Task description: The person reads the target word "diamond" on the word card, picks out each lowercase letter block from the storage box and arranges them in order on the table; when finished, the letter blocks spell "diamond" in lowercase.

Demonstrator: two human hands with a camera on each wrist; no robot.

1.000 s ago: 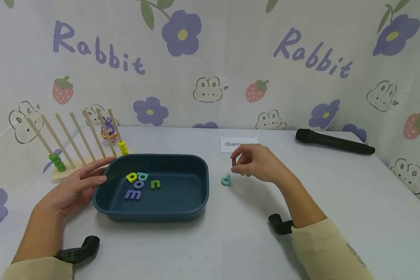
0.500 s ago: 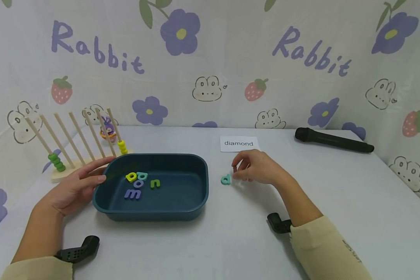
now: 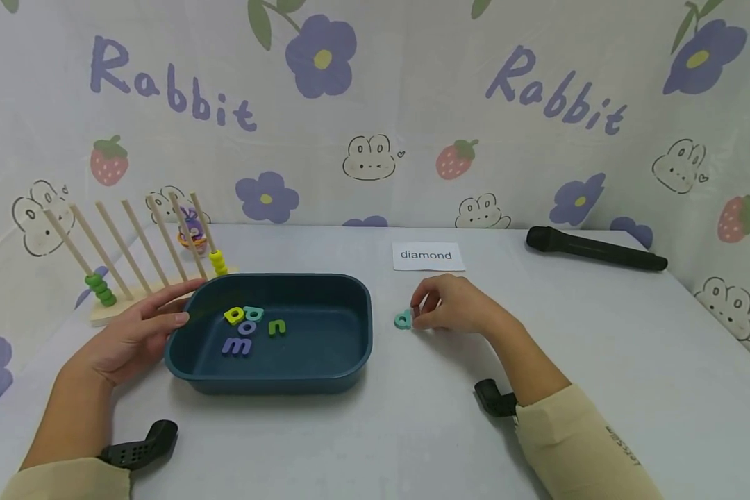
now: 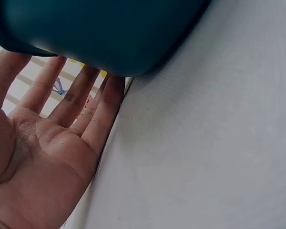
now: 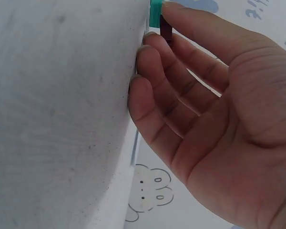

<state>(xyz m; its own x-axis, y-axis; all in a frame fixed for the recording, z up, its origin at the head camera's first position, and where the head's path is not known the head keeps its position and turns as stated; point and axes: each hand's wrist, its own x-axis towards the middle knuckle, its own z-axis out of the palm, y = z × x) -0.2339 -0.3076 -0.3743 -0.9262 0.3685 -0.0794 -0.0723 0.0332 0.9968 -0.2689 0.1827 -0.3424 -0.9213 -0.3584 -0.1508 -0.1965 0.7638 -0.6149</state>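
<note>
My right hand (image 3: 453, 304) is low over the table, pinching a narrow dark red letter piece (image 5: 166, 29) between thumb and fingers. Right beside its fingertips lies a teal letter d (image 3: 403, 320). My left hand (image 3: 134, 337) rests against the left end of a dark blue tray (image 3: 269, 385). Its fingers stretch fairly straight along the tray's outer wall, with the thumb at the rim. Inside the tray lie a yellow letter (image 3: 234, 316), a teal letter (image 3: 253, 314), a purple o (image 3: 246, 328), a green n (image 3: 277, 327) and a purple m (image 3: 236, 346).
A white card (image 3: 428, 256) printed "diamond" lies behind my right hand. A wooden peg rack (image 3: 109, 312) with green and yellow beads stands behind the tray at left, a small purple toy (image 3: 192, 229) beyond it. A black microphone (image 3: 596, 250) lies at the back right.
My right hand has come down and slightly left and nearer, bringing the dark red letter piece beside the teal d and uncovering the card. My left hand and the tray have stayed put.
</note>
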